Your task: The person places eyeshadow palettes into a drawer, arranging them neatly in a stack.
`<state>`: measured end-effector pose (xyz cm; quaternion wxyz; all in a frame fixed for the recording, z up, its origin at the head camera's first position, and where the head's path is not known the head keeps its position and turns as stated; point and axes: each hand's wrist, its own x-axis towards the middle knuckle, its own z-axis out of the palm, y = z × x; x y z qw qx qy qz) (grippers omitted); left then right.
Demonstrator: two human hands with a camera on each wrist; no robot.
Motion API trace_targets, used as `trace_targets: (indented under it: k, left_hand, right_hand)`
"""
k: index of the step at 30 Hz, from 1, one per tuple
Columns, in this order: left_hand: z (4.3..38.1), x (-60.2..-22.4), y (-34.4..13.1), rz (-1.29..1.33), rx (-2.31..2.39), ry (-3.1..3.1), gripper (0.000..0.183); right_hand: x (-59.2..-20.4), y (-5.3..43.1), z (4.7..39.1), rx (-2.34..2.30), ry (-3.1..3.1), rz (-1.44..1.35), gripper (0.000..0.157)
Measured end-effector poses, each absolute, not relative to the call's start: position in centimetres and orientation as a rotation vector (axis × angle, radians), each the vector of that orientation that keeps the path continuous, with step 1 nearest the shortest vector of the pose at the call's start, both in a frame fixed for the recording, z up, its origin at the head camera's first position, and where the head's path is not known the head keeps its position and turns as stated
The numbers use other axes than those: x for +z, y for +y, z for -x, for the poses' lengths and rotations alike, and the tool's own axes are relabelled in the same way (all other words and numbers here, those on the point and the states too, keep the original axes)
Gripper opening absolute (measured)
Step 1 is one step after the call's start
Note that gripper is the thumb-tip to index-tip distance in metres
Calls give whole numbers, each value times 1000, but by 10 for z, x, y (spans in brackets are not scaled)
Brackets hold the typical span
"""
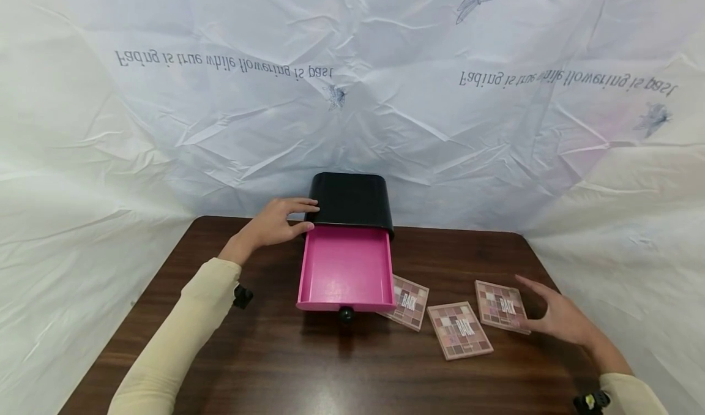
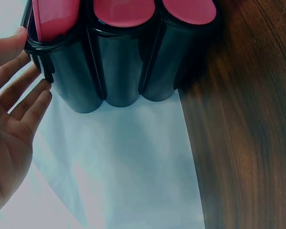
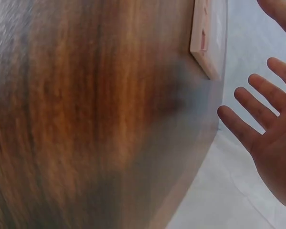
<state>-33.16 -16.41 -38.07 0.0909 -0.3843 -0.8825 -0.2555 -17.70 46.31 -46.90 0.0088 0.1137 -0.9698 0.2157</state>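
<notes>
Touching the drawer unit: the left hand (image 1: 275,222) lies at the front left corner of the black drawer unit (image 1: 349,198), thumb toward the front edge, other fingers extended and relaxed; grip released.
Right hand: raised at the right palette (image 1: 498,302), thumb and fingers spread apart, grip released; the thumb overlaps the palette in the head view, and contact cannot be told.
Sleeves: cream, on both forearms; the left forearm slants inward from the lower left.
Pink drawer: the pink drawer (image 1: 347,274) is slid out toward the person, its black knob (image 1: 346,314) at front centre.
Palettes: three, lettered BACK, on the table to the right of the drawer; the left palette (image 1: 410,302) is partly hidden by it, the middle palette (image 1: 459,330) lies tilted between the other two.
Table: dark brown wood-grain table (image 1: 253,366), glossy, far corners rounded.
Room: creased white sheet (image 1: 385,127) behind and at both sides, printed with inverted lettering and winged insects.
</notes>
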Motion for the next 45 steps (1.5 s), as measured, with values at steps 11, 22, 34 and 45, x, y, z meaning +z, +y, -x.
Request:
trace_targets:
  k: [11,22,34,45]
  left_hand:
    - [332,-383,-164,1134,-774,-2634,45]
    - [328,-379,-163,1130,-770,-2649,44]
    - [327,-380,-164,1118,-756,-2639,45]
    - [328,-381,-163,1116,-767,-2642,45]
  right_hand:
    - [-488,471,181,627,-3103,-293,113]
    - [-494,473,185,707,-3113,-362,112]
    - [-495,474,194,671,-3119,-517,110]
    - [-496,478,194,632,-3184,-449,112]
